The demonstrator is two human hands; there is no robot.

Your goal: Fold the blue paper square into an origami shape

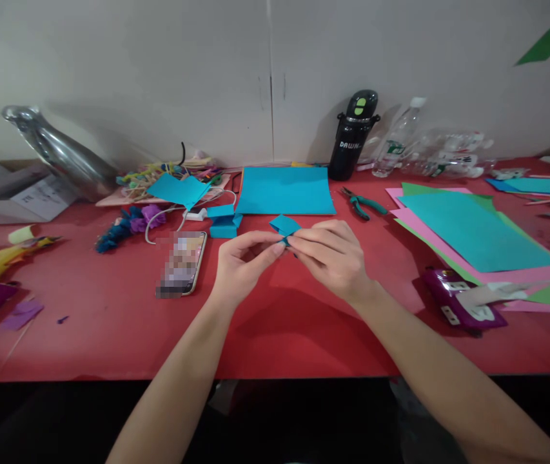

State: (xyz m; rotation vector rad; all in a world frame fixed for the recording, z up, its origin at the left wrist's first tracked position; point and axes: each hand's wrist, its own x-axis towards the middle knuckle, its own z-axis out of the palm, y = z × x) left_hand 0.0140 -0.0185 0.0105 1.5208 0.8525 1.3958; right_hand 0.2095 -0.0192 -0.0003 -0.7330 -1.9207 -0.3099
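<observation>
A small folded piece of blue paper (285,225) is pinched between both hands above the red table. My left hand (244,261) grips its lower left side with thumb and forefinger. From the right, my right hand (335,256) closes its fingers on the same piece and hides part of it. Just left of and beyond the hands stands another folded blue paper piece (225,221). A flat stack of blue sheets (284,190) lies behind the hands. The phone (182,263) rests to the left of my left hand.
Pliers (364,203) and a black bottle (353,135) are at the back right, beside clear plastic bottles (398,138). Coloured sheets (482,225) and a purple glue gun (463,299) lie right. A metal jug (64,154) leans at the left. The table's front edge (304,376) is near.
</observation>
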